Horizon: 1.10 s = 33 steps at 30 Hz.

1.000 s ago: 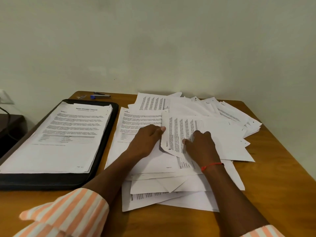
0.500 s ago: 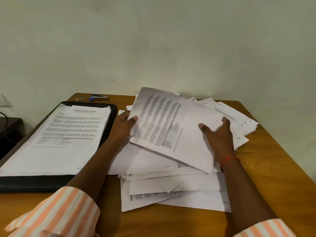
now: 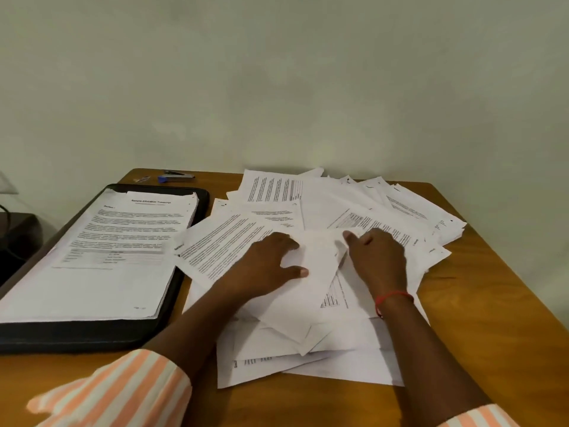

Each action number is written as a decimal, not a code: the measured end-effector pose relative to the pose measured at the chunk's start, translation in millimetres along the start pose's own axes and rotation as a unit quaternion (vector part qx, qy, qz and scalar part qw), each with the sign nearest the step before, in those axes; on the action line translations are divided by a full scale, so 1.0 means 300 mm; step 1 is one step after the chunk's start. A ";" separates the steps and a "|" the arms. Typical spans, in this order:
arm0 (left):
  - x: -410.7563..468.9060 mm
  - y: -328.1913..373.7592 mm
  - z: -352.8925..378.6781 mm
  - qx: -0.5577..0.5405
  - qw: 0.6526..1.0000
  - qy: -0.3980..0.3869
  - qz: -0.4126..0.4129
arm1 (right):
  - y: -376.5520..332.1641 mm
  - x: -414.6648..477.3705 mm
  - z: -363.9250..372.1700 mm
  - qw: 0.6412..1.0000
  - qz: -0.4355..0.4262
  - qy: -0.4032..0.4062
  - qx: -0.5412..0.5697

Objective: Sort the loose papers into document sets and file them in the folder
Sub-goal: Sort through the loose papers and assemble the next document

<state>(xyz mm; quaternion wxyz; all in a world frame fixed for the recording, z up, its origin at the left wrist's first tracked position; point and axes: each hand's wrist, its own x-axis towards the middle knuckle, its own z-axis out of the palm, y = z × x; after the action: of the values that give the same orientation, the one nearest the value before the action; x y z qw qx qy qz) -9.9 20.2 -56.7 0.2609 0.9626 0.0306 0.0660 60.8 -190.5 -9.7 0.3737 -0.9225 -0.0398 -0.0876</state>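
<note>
Raised sheet [image 3: 228, 245] dropped back, just left of left hand [image 3: 268, 266]. Both flat and open, right hand [image 3: 377, 260] pressing pile [image 3: 338, 368]. No gain for folder [image 3: 77, 337] yet; still sorting.

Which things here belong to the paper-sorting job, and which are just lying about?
Job:
loose papers, spread over the table
folder, lying open
stack of sheets in it
left hand and right hand, both on the papers

Lying about:
stapler, at the table's back edge
small item beside it, too small to tell
</note>
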 end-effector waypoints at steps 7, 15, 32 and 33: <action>-0.015 -0.064 -0.051 -0.088 0.994 -0.037 0.048 | 0.170 0.124 -0.038 0.979 0.144 -0.013 -0.145; -0.015 -0.014 -0.012 -0.112 0.991 0.019 0.064 | 0.152 0.140 -0.097 0.983 0.107 0.078 0.131; -0.042 0.002 0.001 -0.130 0.989 0.020 0.067 | 0.100 0.151 -0.245 0.837 -0.210 0.472 0.178; -0.044 0.000 0.004 -0.132 0.989 0.018 0.068 | 0.065 0.174 -0.295 0.816 -0.234 0.494 0.186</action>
<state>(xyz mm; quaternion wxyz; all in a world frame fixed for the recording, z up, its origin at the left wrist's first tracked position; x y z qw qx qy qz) -22.9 18.5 -59.1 0.3797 0.9183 -0.0389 0.1046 103.0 -265.7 49.3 0.4757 -0.6312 -0.0799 -0.6074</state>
